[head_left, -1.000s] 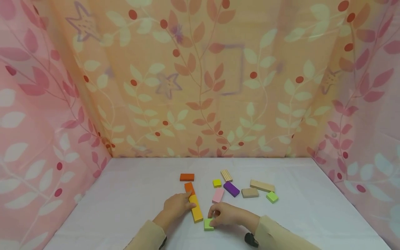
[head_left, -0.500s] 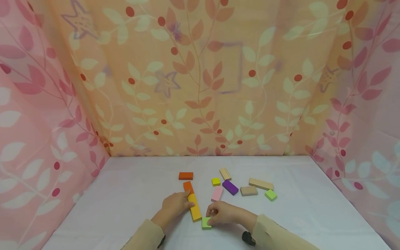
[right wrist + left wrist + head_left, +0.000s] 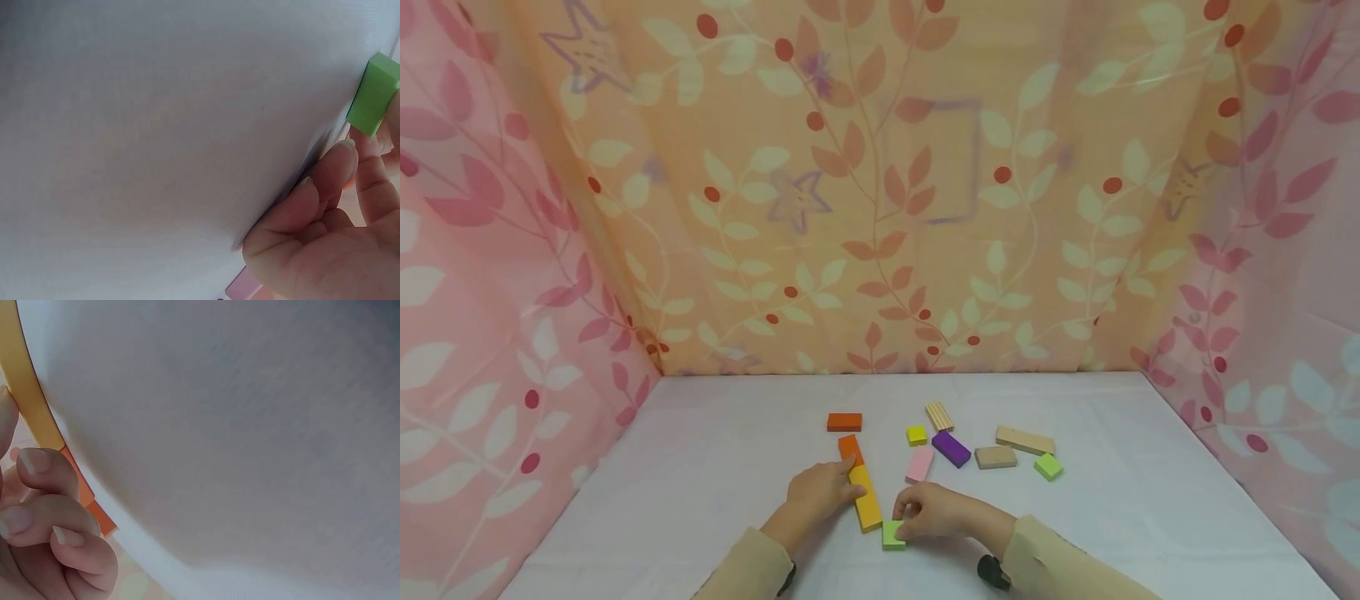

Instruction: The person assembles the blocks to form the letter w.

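In the head view my left hand holds a long yellow block, thumb on it and index fingertip by its join with an orange block. The two blocks lie end to end in a slanting row. The left wrist view has the thumb against the yellow block, the other fingers curled. My right hand pinches a light green block flat on the table, its left edge right at the near corner of the yellow block. In the right wrist view the green block sits at the fingertips.
A red-orange block lies beyond the row. To the right are a pink block, yellow cube, purple block, ridged wooden block, two plain wooden blocks and another green block. Patterned curtains enclose the white table.
The head view has shifted slightly. My right hand has slid the green block a touch left, up to the yellow block's corner. The left hand keeps its place on the row.
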